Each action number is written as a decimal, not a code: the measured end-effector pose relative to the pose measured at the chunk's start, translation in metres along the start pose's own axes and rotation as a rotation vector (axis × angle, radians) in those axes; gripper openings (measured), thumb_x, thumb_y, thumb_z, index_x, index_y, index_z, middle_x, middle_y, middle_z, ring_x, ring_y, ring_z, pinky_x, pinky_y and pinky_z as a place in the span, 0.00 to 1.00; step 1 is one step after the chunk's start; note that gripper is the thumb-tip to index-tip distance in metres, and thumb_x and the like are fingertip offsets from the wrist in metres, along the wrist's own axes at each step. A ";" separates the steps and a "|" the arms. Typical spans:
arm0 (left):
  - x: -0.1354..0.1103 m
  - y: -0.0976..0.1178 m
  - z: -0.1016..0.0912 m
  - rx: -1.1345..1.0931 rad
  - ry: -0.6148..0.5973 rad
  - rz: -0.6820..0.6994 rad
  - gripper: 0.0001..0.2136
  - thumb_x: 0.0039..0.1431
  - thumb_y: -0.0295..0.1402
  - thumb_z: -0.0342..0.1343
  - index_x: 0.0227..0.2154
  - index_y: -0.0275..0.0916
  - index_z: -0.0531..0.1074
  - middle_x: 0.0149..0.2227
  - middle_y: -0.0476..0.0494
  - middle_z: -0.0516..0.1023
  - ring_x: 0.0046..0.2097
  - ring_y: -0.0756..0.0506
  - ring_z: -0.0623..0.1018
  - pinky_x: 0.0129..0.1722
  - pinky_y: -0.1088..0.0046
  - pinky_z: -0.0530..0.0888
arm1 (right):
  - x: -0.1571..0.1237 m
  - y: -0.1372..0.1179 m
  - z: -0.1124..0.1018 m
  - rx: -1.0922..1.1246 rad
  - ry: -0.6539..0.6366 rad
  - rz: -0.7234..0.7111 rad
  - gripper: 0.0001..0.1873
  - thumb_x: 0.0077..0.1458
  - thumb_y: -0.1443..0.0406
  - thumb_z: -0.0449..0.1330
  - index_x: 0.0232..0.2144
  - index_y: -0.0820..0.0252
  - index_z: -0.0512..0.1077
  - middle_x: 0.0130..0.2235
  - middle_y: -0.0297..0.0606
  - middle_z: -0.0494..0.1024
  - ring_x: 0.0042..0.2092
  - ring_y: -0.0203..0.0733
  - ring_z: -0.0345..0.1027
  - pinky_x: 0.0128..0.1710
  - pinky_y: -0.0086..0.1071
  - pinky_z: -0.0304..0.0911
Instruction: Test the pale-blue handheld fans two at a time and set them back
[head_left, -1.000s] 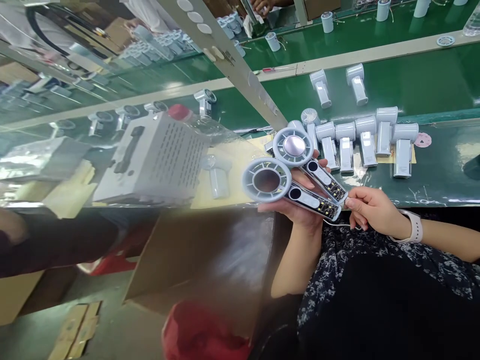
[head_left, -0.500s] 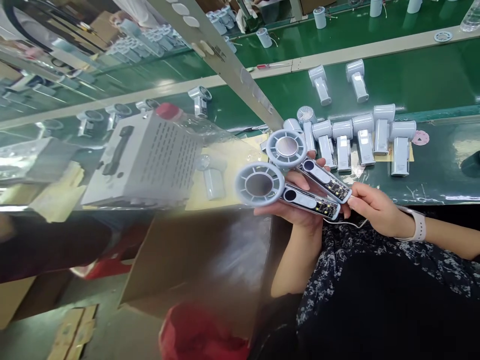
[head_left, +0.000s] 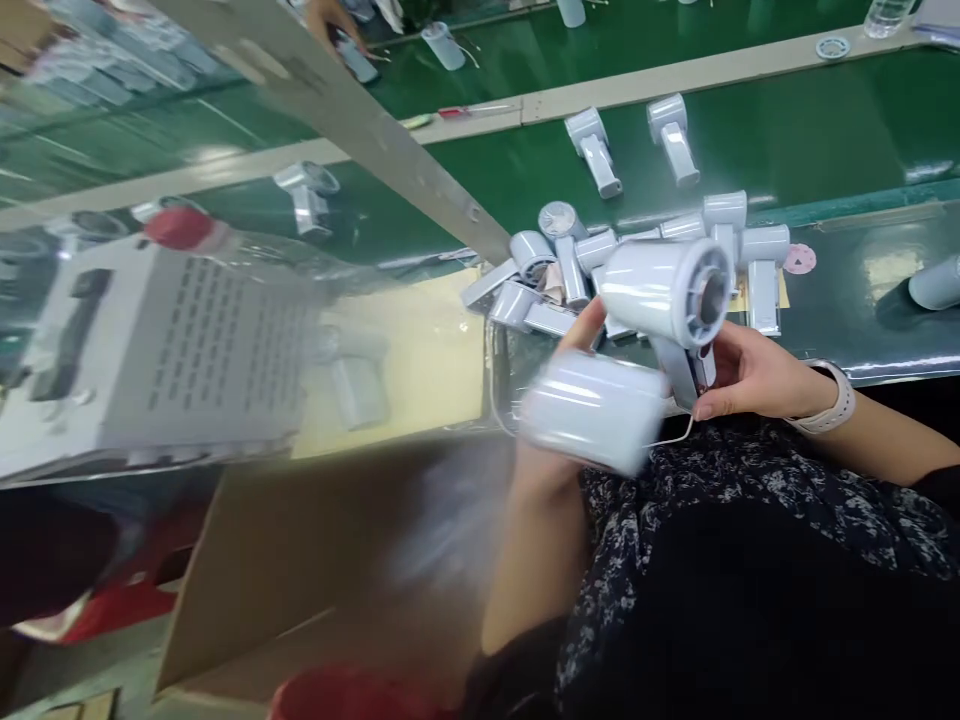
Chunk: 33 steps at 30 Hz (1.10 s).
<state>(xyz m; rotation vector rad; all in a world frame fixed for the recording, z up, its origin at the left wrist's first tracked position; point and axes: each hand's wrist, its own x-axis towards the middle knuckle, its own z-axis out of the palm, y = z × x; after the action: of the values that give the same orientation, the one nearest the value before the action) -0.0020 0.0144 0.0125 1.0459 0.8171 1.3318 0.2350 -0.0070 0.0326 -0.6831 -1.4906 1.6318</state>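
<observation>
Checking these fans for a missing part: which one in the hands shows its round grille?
The upper fan, gripped by the right hand: its grille faces toward the right of the view. The lower fan, blurred, in the left hand, shows only its smooth pale barrel.

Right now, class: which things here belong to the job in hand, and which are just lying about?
Job: left hand with its white handheld fan, right hand with its fan, the heaped fans.
Lying about: printed grey carton, red-handled screwdriver, cardboard box.

Legible text: none. You have rows of small print on the white carton (head_left: pixel 202 340), too blurred to read; the pink round sticker (head_left: pixel 799 260) likewise.
</observation>
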 end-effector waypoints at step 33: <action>-0.036 0.010 0.018 -0.154 -0.221 -0.144 0.24 0.59 0.39 0.73 0.56 0.45 0.74 0.41 0.48 0.79 0.36 0.45 0.84 0.40 0.62 0.86 | -0.005 0.014 0.011 0.322 0.112 -0.038 0.24 0.63 0.56 0.69 0.52 0.56 0.62 0.43 0.36 0.74 0.40 0.39 0.74 0.41 0.35 0.75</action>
<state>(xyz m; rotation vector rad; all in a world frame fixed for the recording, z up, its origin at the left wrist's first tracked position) 0.0079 -0.0247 0.0243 0.9734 0.6030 1.1167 0.2260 -0.0167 0.0203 -0.5525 -1.1213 1.7238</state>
